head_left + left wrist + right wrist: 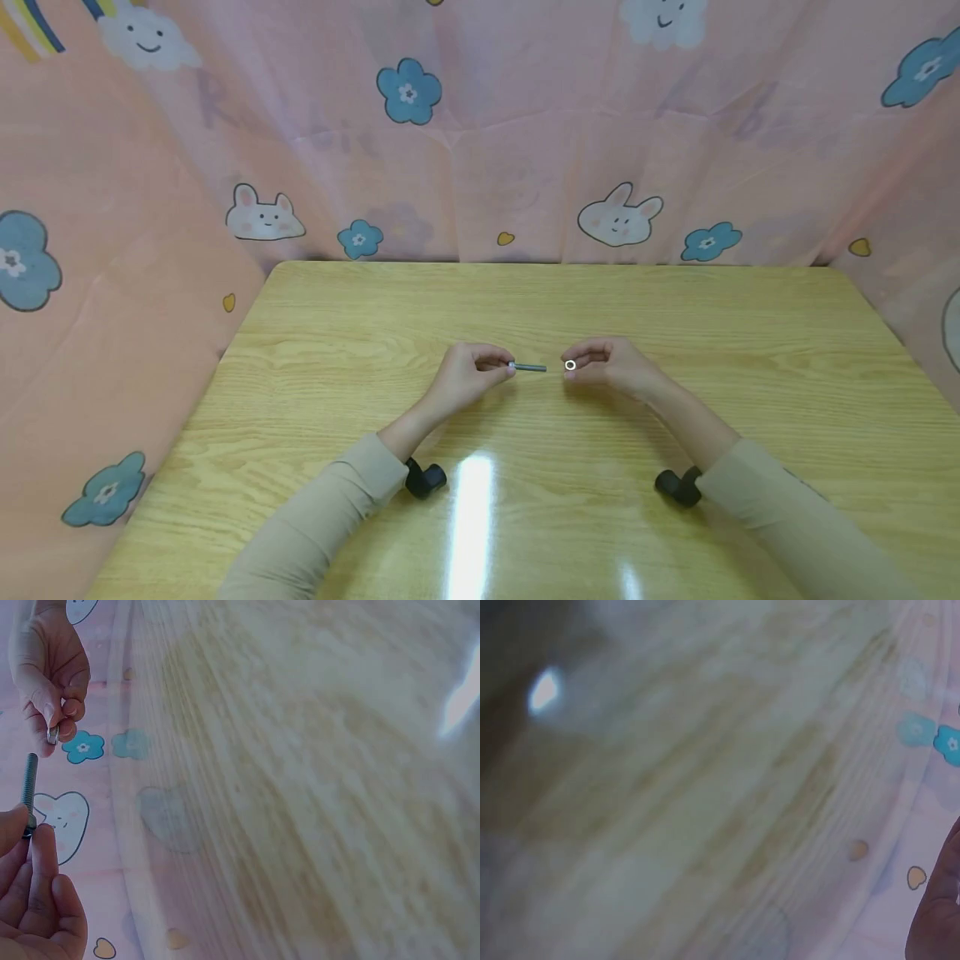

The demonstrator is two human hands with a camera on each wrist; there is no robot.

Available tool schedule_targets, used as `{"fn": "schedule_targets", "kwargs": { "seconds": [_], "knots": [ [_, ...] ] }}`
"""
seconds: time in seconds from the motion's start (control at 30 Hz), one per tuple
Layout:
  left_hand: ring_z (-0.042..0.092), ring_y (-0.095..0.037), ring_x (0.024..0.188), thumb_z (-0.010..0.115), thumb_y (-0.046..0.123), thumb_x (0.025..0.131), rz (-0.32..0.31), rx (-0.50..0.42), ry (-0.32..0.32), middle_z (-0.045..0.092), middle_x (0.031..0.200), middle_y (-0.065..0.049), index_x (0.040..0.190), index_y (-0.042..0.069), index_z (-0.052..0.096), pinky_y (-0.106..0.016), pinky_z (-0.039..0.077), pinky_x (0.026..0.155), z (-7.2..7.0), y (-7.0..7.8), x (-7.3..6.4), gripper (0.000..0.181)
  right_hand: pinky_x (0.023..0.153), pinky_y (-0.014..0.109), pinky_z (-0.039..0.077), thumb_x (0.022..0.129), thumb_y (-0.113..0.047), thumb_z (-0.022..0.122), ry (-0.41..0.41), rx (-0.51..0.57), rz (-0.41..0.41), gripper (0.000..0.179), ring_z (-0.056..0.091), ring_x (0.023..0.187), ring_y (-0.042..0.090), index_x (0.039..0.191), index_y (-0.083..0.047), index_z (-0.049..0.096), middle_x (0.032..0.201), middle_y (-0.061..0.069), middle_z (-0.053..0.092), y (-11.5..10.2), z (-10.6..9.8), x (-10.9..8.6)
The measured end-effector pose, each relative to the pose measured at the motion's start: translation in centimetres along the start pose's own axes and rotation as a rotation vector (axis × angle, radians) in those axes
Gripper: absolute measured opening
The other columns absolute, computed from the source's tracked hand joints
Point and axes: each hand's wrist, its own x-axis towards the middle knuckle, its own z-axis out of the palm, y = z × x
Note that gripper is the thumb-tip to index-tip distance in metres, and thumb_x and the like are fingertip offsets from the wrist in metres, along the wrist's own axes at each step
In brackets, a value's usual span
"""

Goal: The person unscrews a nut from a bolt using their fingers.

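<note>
My left hand [470, 374] pinches a bolt [531, 367] by its head, between thumb and fingertips. The threaded shank points right, toward the other hand. Facing it, my right hand [611, 364] pinches a small nut [571, 365] at its fingertips, the hole visible in the head view. A short gap separates the bolt's tip from the nut. In the left wrist view the bolt [30, 784] stands upright in the frame, with the nut [52, 735] beyond its end, seen nearly edge-on. Only a sliver of my right hand [936, 915] shows in the right wrist view.
Both hands are above a glossy wooden table [360, 317] that reflects light. A pink patterned curtain [480, 150] hangs behind it and at both sides. Black wrist cameras [425, 480] sit near the sleeve cuffs.
</note>
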Motion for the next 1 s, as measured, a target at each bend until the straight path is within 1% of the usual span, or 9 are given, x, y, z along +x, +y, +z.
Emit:
{"fn": "schedule_targets", "kwargs": {
  "seconds": [0.17, 0.27, 0.5, 0.63, 0.83, 1.0],
  "knots": [
    [0.064, -0.014, 0.078, 0.068, 0.006, 0.084, -0.040, 0.032, -0.005, 0.069, 0.088, -0.008, 0.095, 0.000, 0.070, -0.022, 0.052, 0.069, 0.2, -0.5, 0.3, 0.013, 0.074, 0.021, 0.048, 0.079, -0.006, 0.073, -0.008, -0.025, -0.010, 0.038, 0.060, 0.081, 0.011, 0.111, 0.009, 0.060, 0.087, 0.002, 0.066, 0.4, 0.3, 0.5],
    [0.064, -0.014, 0.078, 0.068, 0.006, 0.084, -0.051, 0.063, -0.007, 0.069, 0.089, -0.008, 0.095, 0.000, 0.070, -0.022, 0.052, 0.069, 0.4, -0.9, 0.4, 0.012, 0.075, 0.022, 0.047, 0.078, -0.006, 0.073, -0.012, -0.054, -0.016, 0.035, 0.061, 0.080, 0.011, 0.109, 0.008, 0.062, 0.086, 0.003, 0.067, 0.5, 0.5, 0.8],
    [0.063, -0.013, 0.075, 0.069, 0.003, 0.083, 0.003, 0.139, -0.054, 0.069, 0.087, -0.010, 0.090, -0.002, 0.071, -0.018, 0.051, 0.067, 0.9, -1.5, 0.7, 0.009, 0.076, 0.026, 0.047, 0.077, -0.005, 0.074, -0.048, -0.127, 0.020, 0.031, 0.060, 0.080, 0.012, 0.105, 0.004, 0.065, 0.087, 0.003, 0.068, 0.5, 0.9, 1.2],
    [0.063, -0.013, 0.074, 0.069, 0.002, 0.082, 0.002, 0.177, -0.069, 0.069, 0.086, -0.010, 0.089, -0.003, 0.071, -0.017, 0.050, 0.066, 1.0, -1.4, 0.7, 0.009, 0.074, 0.025, 0.048, 0.077, -0.004, 0.073, -0.076, -0.162, 0.037, 0.029, 0.060, 0.079, 0.012, 0.104, 0.004, 0.065, 0.087, 0.004, 0.068, 0.5, 0.9, 1.3],
    [0.060, -0.011, 0.068, 0.071, 0.003, 0.081, -0.003, 0.284, -0.085, 0.069, 0.080, -0.007, 0.084, 0.000, 0.071, -0.018, 0.047, 0.062, 0.9, -1.2, 0.8, 0.005, 0.068, 0.023, 0.048, 0.076, 0.000, 0.073, -0.080, -0.185, 0.044, 0.026, 0.058, 0.074, 0.011, 0.100, 0.005, 0.067, 0.082, 0.004, 0.067, 0.4, 1.0, 1.4],
    [0.060, -0.010, 0.069, 0.071, 0.004, 0.081, -0.010, 0.306, -0.116, 0.068, 0.081, -0.006, 0.084, 0.000, 0.071, -0.018, 0.048, 0.063, 0.8, -1.2, 0.8, 0.005, 0.067, 0.024, 0.046, 0.075, 0.002, 0.073, -0.083, -0.236, 0.030, 0.023, 0.055, 0.074, 0.012, 0.097, 0.003, 0.068, 0.080, 0.003, 0.064, 0.3, 1.1, 1.4]
  ]
}}
